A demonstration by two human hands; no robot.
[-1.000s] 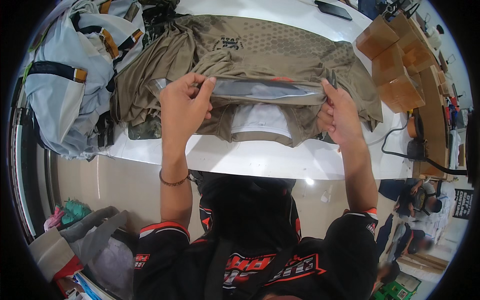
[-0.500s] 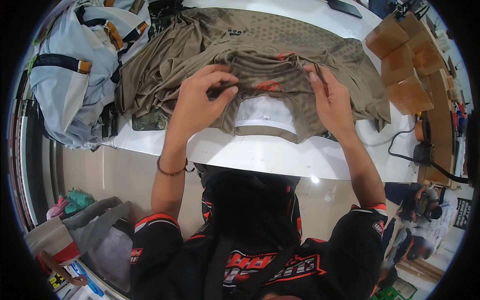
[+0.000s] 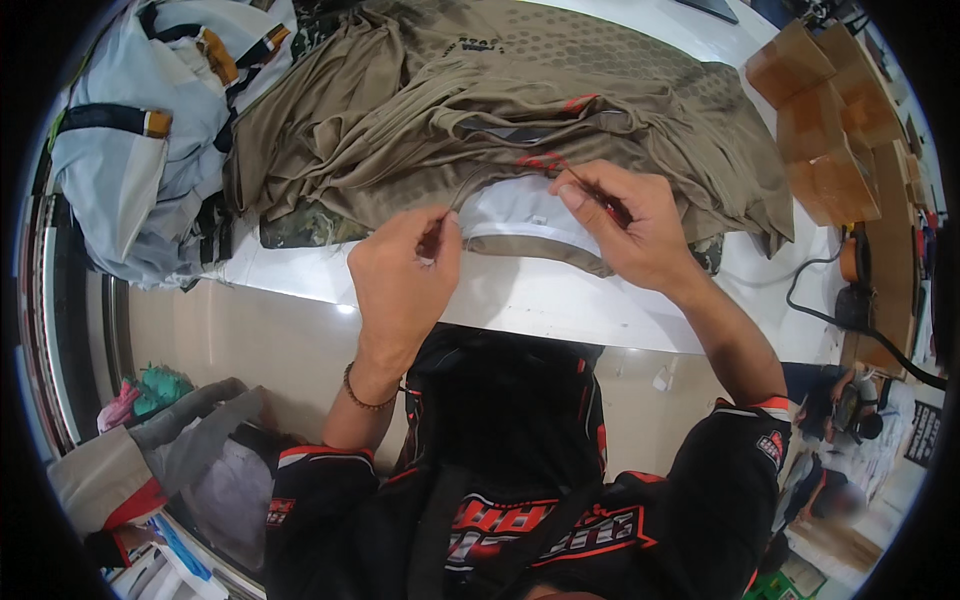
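Note:
A brown-olive jersey shirt (image 3: 350,130), patterned with darker hexagons toward the far side, lies rumpled on the white table (image 3: 430,295). Its neckline faces me, showing a white inner panel (image 3: 515,212). My left hand (image 3: 405,270) is closed, thumb and finger pinching the neckline edge left of that panel. Over the panel's right side, my right hand (image 3: 640,225) is curled around a slim dark tool with a red part (image 3: 617,211); its kind is mostly hidden. The right fingertips meet at the neckline near a red print (image 3: 540,160).
Light-blue garments (image 3: 140,190) are heaped at the left. Cardboard boxes (image 3: 825,140) and a black cable (image 3: 800,290) lie at the right. Camouflage cloth (image 3: 290,230) shows under the shirt. A dark flat device (image 3: 710,8) rests at the far edge. Bags and cloth (image 3: 180,450) stand lower left.
My left hand has gone from loosely spread to pinching the neckline, closer to me. My right hand has moved left and nearer along the neckline, with the slim tool still in it.

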